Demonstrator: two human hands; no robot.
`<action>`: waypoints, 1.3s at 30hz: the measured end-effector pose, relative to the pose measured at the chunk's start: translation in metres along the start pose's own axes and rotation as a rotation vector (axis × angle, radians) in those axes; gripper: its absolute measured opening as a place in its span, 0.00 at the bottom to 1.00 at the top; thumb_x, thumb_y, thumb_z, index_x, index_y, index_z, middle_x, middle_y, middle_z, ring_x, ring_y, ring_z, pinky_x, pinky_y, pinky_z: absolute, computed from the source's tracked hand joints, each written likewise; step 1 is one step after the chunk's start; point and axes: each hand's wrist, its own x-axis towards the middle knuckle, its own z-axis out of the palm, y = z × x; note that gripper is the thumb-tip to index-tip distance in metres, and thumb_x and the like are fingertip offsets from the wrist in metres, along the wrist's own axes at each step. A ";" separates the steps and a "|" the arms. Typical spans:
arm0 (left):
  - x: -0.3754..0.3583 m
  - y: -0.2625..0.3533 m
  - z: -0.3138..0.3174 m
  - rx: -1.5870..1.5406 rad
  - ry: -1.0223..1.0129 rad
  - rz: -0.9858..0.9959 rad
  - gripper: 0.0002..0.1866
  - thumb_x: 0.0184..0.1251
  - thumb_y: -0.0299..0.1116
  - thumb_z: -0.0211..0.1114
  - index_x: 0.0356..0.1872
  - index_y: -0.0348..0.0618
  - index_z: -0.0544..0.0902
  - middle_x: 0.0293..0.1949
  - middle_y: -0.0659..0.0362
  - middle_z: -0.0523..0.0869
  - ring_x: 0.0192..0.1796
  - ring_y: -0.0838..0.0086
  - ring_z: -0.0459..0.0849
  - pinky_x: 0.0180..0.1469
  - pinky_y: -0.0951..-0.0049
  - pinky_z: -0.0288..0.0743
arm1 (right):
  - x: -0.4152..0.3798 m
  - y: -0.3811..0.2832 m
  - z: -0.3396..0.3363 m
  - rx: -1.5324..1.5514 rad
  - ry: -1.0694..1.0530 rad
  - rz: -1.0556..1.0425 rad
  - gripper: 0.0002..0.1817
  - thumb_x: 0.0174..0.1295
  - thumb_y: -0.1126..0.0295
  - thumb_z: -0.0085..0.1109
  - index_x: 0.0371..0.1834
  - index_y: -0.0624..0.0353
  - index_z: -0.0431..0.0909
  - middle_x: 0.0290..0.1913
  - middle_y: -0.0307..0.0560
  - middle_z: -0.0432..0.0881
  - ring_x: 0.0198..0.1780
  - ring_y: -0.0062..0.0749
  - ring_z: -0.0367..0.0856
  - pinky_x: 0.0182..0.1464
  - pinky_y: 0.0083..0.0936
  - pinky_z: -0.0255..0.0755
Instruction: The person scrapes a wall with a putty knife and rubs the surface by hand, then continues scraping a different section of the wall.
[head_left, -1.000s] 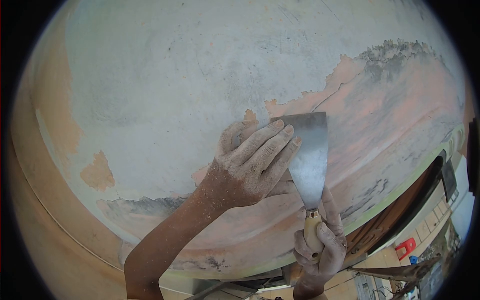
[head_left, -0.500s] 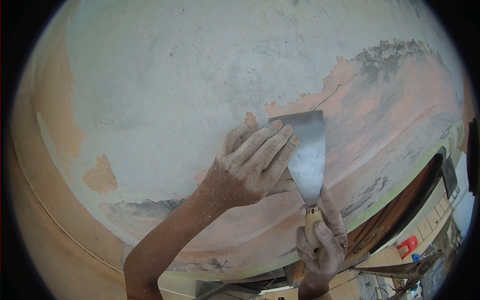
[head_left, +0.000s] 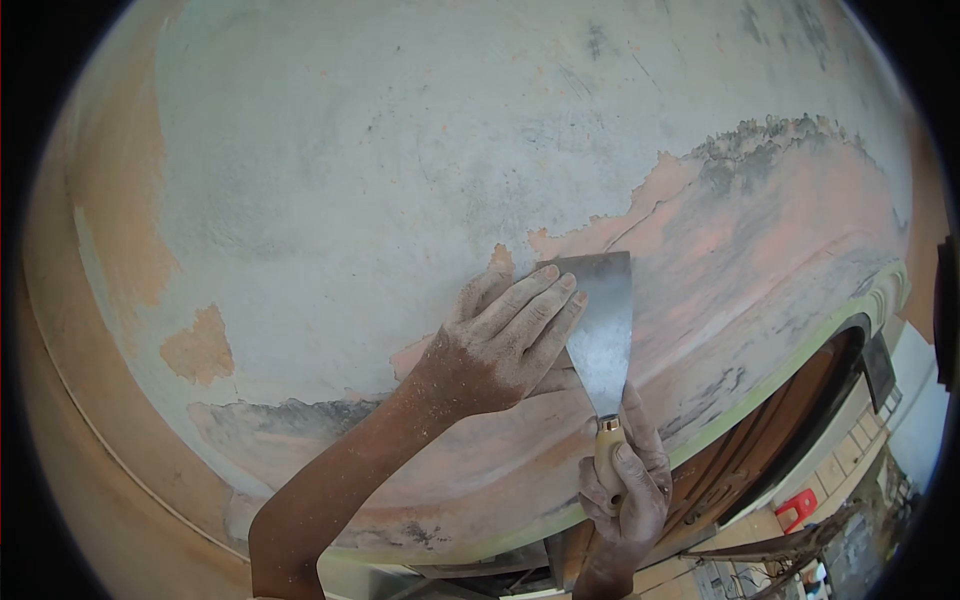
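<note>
My right hand (head_left: 635, 485) grips the pale handle of a scraper (head_left: 603, 335), whose wide metal blade points up against the wall (head_left: 330, 220). Dusty fingers of my left hand (head_left: 515, 330) lie stretched flat over the left side of the blade, near its top edge. That edge sits just below the ragged border where whitish paint meets an exposed pinkish patch (head_left: 720, 240). A thin crack runs up from near the blade's right corner. White dust coats both hands; part of my left thumb side is hidden.
An arched wooden door or window (head_left: 760, 430) with a pale green moulding curves below at the right. A red plastic stool-like object (head_left: 797, 510) stands on the tiled floor, near assorted clutter. Another peeled patch (head_left: 198, 347) marks the wall at the left.
The view has turned slightly, so wall, scraper and hands appear shifted together, mostly down and left on the right side. The blade keeps nearly the same place on the wall.
</note>
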 end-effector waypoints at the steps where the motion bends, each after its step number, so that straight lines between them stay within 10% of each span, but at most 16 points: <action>1: -0.001 -0.002 0.000 0.035 -0.002 0.038 0.27 0.60 0.57 0.56 0.47 0.43 0.82 0.48 0.57 0.82 0.54 0.68 0.80 0.52 0.62 0.71 | -0.001 0.002 0.003 -0.006 0.009 -0.011 0.31 0.64 0.77 0.46 0.70 0.71 0.48 0.48 0.59 0.77 0.14 0.16 0.65 0.08 0.10 0.54; 39: -0.009 0.014 -0.002 -0.058 0.009 -0.079 0.22 0.61 0.46 0.60 0.50 0.41 0.78 0.52 0.52 0.79 0.56 0.62 0.79 0.54 0.58 0.72 | -0.004 -0.004 0.006 -0.063 0.053 0.013 0.30 0.64 0.78 0.45 0.70 0.70 0.51 0.50 0.60 0.76 0.13 0.15 0.62 0.09 0.10 0.55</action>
